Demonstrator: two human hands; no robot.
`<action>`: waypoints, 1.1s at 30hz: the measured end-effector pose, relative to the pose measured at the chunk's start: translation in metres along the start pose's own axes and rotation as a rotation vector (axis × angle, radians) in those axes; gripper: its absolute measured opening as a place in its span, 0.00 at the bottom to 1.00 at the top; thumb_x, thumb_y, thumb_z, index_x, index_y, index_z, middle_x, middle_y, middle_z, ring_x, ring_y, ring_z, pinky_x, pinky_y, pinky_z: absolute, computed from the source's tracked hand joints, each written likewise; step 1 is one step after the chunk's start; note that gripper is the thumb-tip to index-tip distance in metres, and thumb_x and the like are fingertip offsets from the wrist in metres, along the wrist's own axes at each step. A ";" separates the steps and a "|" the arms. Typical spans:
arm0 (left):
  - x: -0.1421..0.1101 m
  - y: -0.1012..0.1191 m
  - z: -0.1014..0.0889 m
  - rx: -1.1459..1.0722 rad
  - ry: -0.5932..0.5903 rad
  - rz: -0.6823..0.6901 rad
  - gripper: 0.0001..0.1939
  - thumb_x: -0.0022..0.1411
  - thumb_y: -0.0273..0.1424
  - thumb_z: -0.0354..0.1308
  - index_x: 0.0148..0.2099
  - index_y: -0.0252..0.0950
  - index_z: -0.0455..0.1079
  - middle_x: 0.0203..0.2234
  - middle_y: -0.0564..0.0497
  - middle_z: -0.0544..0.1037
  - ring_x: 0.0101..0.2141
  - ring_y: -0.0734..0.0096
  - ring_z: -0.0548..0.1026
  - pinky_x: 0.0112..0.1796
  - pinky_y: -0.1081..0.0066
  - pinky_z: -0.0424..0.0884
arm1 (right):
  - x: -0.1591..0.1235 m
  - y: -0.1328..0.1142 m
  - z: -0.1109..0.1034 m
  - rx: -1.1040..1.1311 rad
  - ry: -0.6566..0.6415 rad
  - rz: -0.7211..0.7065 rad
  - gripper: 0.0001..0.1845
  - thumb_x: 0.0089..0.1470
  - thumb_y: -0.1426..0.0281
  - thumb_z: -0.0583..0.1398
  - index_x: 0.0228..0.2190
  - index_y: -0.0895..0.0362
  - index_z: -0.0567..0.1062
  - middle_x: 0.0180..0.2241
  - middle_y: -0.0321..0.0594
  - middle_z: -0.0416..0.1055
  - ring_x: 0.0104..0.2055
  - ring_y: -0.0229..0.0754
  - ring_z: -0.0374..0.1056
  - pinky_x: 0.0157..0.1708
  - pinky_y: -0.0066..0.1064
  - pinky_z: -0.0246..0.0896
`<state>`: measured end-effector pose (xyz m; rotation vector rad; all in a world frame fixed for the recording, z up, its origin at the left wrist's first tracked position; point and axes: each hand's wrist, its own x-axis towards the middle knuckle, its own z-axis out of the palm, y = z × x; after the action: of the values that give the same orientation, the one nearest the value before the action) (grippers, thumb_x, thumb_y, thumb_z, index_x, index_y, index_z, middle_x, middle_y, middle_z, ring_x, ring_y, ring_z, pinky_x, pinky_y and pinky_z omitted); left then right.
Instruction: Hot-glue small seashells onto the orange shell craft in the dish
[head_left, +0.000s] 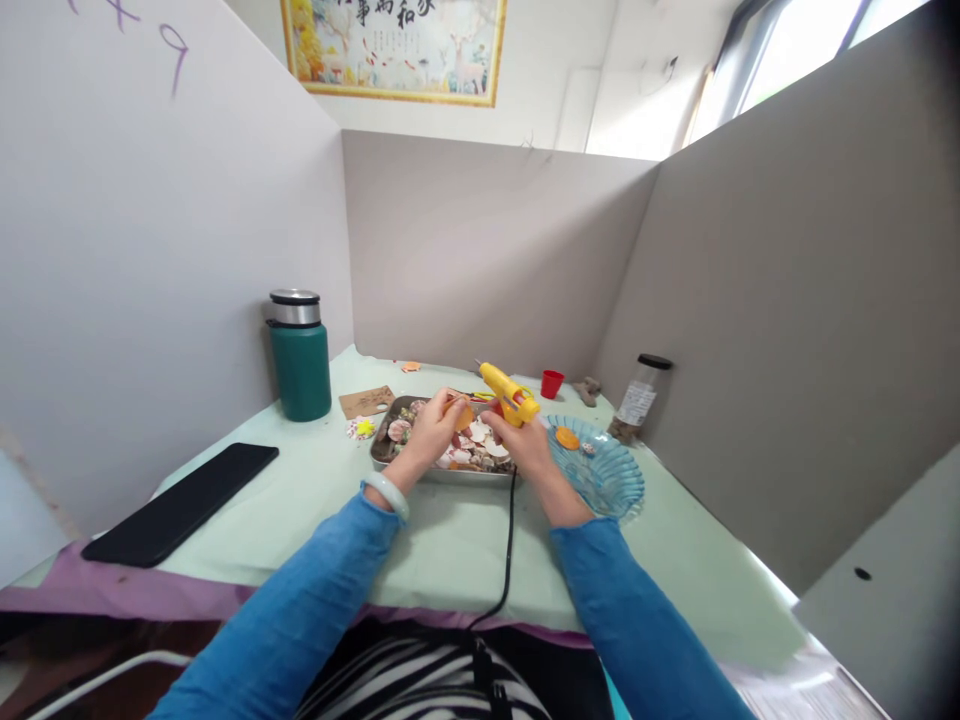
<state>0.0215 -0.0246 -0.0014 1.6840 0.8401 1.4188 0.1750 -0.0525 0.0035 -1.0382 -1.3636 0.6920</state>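
My left hand (435, 428) pinches an orange scallop shell (464, 416) above the metal tray (442, 478). In my right hand (527, 440) is a yellow hot glue gun (510, 393), its nozzle pointing up and to the left. A black cord (511, 545) runs from the gun down over the table's front edge. Under both hands, the tray holds many mixed seashells (480, 448). Just right of my right hand lies a blue scalloped glass plate (611, 475) with an orange shell (567, 438) and a small speckled piece on it.
A green bottle (301, 365) and a black phone-like slab (184, 505) are on the left. Behind the tray lie a brown card (365, 402) and a red cup (552, 384). A black-lidded jar (641, 398) stands at right. Grey partitions (487, 245) enclose the table.
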 end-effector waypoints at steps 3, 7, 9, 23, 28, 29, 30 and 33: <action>-0.002 0.001 0.001 0.028 -0.036 0.011 0.13 0.63 0.41 0.53 0.39 0.36 0.63 0.25 0.53 0.72 0.21 0.72 0.74 0.16 0.76 0.66 | -0.001 -0.001 0.002 0.043 0.041 0.024 0.15 0.44 0.61 0.65 0.33 0.56 0.74 0.19 0.31 0.65 0.21 0.36 0.60 0.23 0.29 0.57; -0.002 0.000 0.001 0.018 -0.071 0.012 0.13 0.64 0.41 0.52 0.39 0.35 0.63 0.22 0.54 0.71 0.19 0.73 0.72 0.16 0.76 0.65 | 0.000 0.001 0.003 0.091 0.014 -0.004 0.16 0.44 0.60 0.65 0.34 0.55 0.73 0.20 0.31 0.65 0.20 0.35 0.59 0.22 0.28 0.57; -0.003 0.000 0.002 0.004 -0.079 0.002 0.14 0.63 0.42 0.53 0.39 0.36 0.63 0.22 0.54 0.71 0.19 0.73 0.72 0.16 0.76 0.65 | 0.000 0.003 0.002 0.089 -0.011 -0.022 0.17 0.44 0.58 0.65 0.34 0.55 0.73 0.20 0.31 0.66 0.20 0.35 0.60 0.22 0.28 0.57; -0.006 0.001 0.005 0.014 -0.100 0.027 0.13 0.64 0.42 0.53 0.36 0.37 0.62 0.26 0.54 0.69 0.19 0.76 0.69 0.17 0.75 0.65 | 0.001 0.013 0.003 0.183 -0.023 -0.017 0.18 0.48 0.55 0.63 0.34 0.55 0.74 0.20 0.31 0.66 0.20 0.35 0.59 0.22 0.28 0.58; -0.006 0.000 0.005 0.009 -0.104 0.042 0.14 0.64 0.43 0.53 0.36 0.37 0.62 0.25 0.55 0.69 0.20 0.76 0.69 0.18 0.76 0.64 | 0.000 0.009 0.006 0.266 -0.031 -0.001 0.18 0.45 0.56 0.65 0.33 0.56 0.72 0.22 0.33 0.67 0.20 0.33 0.59 0.21 0.27 0.57; -0.006 0.000 0.005 0.007 -0.107 0.038 0.14 0.64 0.43 0.53 0.36 0.37 0.62 0.25 0.55 0.69 0.19 0.77 0.69 0.18 0.76 0.64 | 0.000 0.008 0.006 0.269 -0.030 0.002 0.18 0.45 0.56 0.65 0.33 0.56 0.72 0.22 0.33 0.67 0.20 0.33 0.58 0.21 0.27 0.57; -0.006 0.000 0.005 0.007 -0.111 0.033 0.14 0.64 0.43 0.53 0.36 0.37 0.62 0.25 0.55 0.69 0.19 0.77 0.69 0.18 0.76 0.64 | -0.001 0.007 0.006 0.270 -0.030 0.002 0.18 0.45 0.56 0.65 0.33 0.56 0.72 0.22 0.32 0.67 0.19 0.33 0.58 0.20 0.27 0.57; -0.007 0.001 0.005 0.007 -0.116 0.024 0.14 0.64 0.43 0.53 0.35 0.37 0.62 0.24 0.55 0.70 0.18 0.76 0.68 0.19 0.75 0.64 | -0.002 0.005 0.006 0.265 -0.044 -0.003 0.18 0.45 0.56 0.64 0.32 0.56 0.72 0.20 0.31 0.65 0.19 0.33 0.58 0.21 0.27 0.57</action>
<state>0.0254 -0.0317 -0.0041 1.7689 0.7638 1.3210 0.1694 -0.0507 -0.0023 -0.8135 -1.2703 0.8718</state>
